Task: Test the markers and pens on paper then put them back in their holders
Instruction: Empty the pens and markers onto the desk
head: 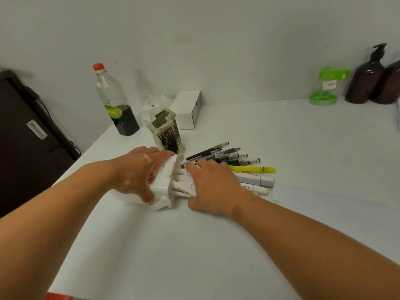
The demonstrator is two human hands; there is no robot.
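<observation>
Gripped in curled left hand [138, 176]: white marker holder [162, 182] tipped sideways on table [194, 245], mouth rightward, red print unreadable. Spread over markers [183, 188] jutting rightward: right hand [213, 185], hold unclear.
</observation>
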